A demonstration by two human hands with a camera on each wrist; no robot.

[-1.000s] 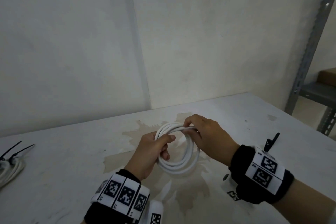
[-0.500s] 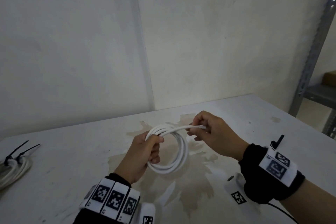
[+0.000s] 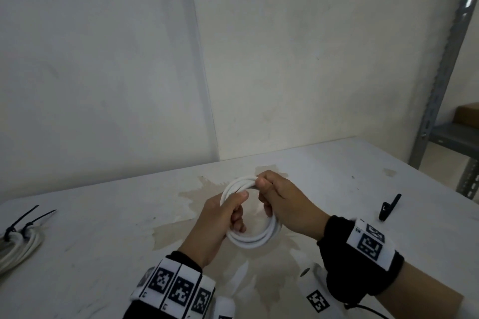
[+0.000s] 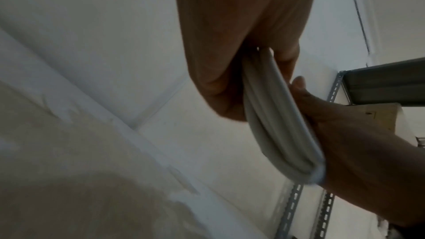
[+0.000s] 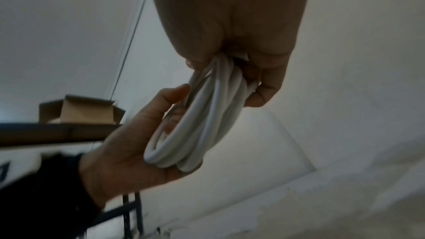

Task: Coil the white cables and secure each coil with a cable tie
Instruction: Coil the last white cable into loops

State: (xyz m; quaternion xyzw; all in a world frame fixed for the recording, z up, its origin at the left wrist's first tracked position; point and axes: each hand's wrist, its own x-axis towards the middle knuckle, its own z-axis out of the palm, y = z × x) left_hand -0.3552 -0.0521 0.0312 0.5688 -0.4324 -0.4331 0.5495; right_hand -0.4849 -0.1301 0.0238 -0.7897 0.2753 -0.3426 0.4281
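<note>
Both hands hold one coil of white cable in the air just above the table. The left hand has its fingers and thumb curled round the left side of the loops, and the right hand has its fingers wrapped round the top of them, thumb pressed against the strands. The two grips sit close together, thumbs almost touching. In the wrist views the loops run edge-on between the hands, several strands lying side by side.

Below the grip the white tabletop carries a large brownish stain that spreads out under and toward the person. To the right of the right wrist, well apart from the coil, a black cable tie lies on the table. Far off to the left, at the table's edge, lies another coil of white cable with black ties round it, their tails sticking up.

Beyond the hands stands a plain, pale wall with a vertical seam. To the right is a grey metal rack; a cardboard box sits on its shelf.
</note>
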